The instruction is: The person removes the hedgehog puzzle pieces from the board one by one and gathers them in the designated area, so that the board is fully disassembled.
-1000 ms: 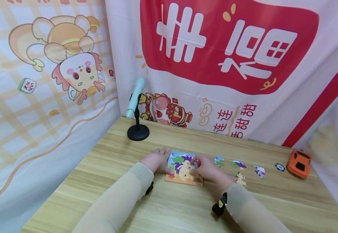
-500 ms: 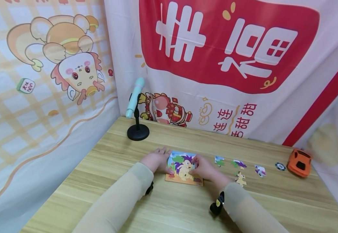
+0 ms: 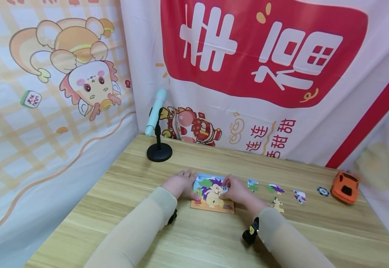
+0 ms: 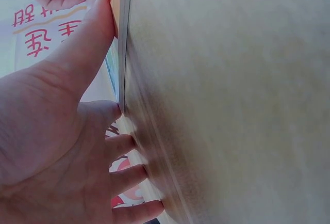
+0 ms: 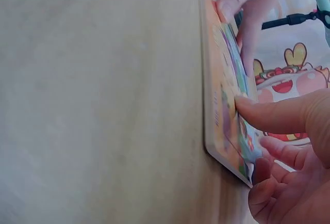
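A jigsaw puzzle board (image 3: 211,208) with a purple-spined hedgehog picture lies flat on the wooden table. My left hand (image 3: 180,185) rests along its left side, fingers spread straight on the table and thumb on the board, as the left wrist view also shows. Over the board's right part, my right hand (image 3: 237,191) pinches a small puzzle piece (image 5: 249,146) between thumb and curled fingers, against the board. My fingers hide part of that piece. To the right lie several loose pieces, among them a blue-green one (image 3: 252,185), a purple one (image 3: 276,189) and a beige one (image 3: 277,205).
Another loose piece (image 3: 299,197) lies further right, near a round patterned disc (image 3: 322,191) and an orange toy car (image 3: 345,188). A mint microphone (image 3: 156,111) on a black stand (image 3: 159,152) stands at the back left. Printed cloth (image 3: 221,123) hangs behind the table.
My right hand shifts slightly over the right part of the board, its fingers still on the piece. The left hand and the loose pieces stay in place.
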Demonstrator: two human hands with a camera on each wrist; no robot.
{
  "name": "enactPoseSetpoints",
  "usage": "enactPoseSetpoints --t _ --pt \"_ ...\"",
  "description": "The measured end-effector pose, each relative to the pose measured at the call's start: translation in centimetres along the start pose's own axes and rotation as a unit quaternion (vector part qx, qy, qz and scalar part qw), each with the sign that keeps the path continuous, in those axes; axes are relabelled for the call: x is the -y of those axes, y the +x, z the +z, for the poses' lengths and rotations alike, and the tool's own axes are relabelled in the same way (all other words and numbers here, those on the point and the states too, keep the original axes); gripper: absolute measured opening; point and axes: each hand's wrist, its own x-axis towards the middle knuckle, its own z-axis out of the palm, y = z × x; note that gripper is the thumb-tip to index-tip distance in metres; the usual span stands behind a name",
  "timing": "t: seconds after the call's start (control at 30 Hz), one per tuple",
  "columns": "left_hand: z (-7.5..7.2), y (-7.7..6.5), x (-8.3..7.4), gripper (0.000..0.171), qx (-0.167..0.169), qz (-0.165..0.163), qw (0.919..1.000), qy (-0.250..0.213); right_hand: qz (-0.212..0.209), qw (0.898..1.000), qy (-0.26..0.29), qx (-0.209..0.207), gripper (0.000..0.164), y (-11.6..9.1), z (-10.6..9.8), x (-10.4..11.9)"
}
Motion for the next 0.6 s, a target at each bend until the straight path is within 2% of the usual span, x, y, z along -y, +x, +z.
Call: enactPoseSetpoints --t 0.3,0.6 --pt "0.0 0.1 0.0 0.116 0.002 -0.002 1.0 0.008 -0.016 0.999 0.016 0.034 0.018 0.5 -1.4 0.3" --pt "0.0 0.0 -0.1 0.117 -0.002 0.0 1.0 0.006 -0.016 0.998 0.0 0.055 0.016 0.4 -1.6 0.2"
